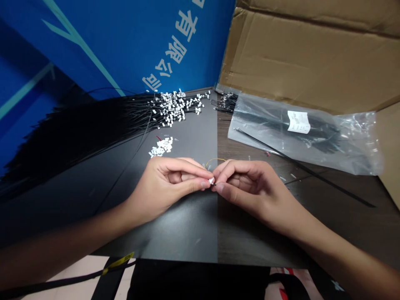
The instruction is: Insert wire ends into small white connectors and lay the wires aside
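My left hand pinches a small white connector between thumb and forefinger. Against it, the thumb and fingertips of my right hand close on a thin black wire, of which only a short end shows. Both hands meet just above the table, fingertips nearly touching. Whether the wire is inside the connector I cannot tell. Behind the fingertips a thin yellow strand arcs toward my right hand. A small pile of loose white connectors lies beyond my left hand.
A large bundle of black wires with white connectors on its ends lies at the back left. On the right are a clear plastic bag of black wires and a loose black wire strand. A cardboard box and a blue panel stand behind.
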The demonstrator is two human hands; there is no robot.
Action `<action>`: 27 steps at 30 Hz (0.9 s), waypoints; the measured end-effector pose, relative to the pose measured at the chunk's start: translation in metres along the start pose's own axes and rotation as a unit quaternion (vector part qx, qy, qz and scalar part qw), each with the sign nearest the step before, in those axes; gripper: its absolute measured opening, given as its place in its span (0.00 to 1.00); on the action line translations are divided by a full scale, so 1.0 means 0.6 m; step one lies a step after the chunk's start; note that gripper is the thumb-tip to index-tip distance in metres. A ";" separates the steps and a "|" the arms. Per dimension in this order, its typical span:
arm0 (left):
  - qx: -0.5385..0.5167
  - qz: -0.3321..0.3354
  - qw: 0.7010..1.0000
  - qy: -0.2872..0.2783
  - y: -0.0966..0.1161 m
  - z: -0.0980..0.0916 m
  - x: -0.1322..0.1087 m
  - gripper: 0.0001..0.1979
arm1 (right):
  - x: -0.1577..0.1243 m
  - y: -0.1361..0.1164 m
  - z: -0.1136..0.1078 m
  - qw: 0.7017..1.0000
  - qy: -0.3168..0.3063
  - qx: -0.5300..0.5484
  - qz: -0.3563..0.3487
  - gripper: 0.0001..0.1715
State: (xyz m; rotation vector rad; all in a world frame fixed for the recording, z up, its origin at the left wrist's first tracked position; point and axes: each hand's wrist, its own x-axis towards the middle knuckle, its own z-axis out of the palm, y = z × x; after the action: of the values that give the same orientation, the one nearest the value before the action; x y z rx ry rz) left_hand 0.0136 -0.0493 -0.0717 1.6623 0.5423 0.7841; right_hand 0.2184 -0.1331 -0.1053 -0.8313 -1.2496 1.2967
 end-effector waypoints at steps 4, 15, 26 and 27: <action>-0.001 0.002 1.000 0.003 -0.003 0.000 0.000 0.16 | 0.000 0.000 0.001 1.000 0.007 0.001 0.003 0.07; 0.040 0.016 0.999 -0.007 0.000 -0.001 -0.005 0.15 | -0.001 -0.001 0.005 1.000 0.022 -0.014 0.007 0.07; 0.224 0.152 0.963 0.001 -0.001 0.001 -0.018 0.08 | -0.002 -0.002 0.008 0.999 0.022 -0.044 -0.007 0.08; 0.230 0.158 0.960 0.000 -0.001 0.000 -0.019 0.08 | -0.002 -0.001 0.007 0.999 0.021 -0.045 -0.006 0.07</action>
State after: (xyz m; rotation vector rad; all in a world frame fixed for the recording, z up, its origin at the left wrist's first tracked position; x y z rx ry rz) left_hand 0.0060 -0.0574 -0.0748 2.2178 0.4866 0.9365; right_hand 0.2144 -0.1351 -0.1039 -0.9093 -1.2848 1.2138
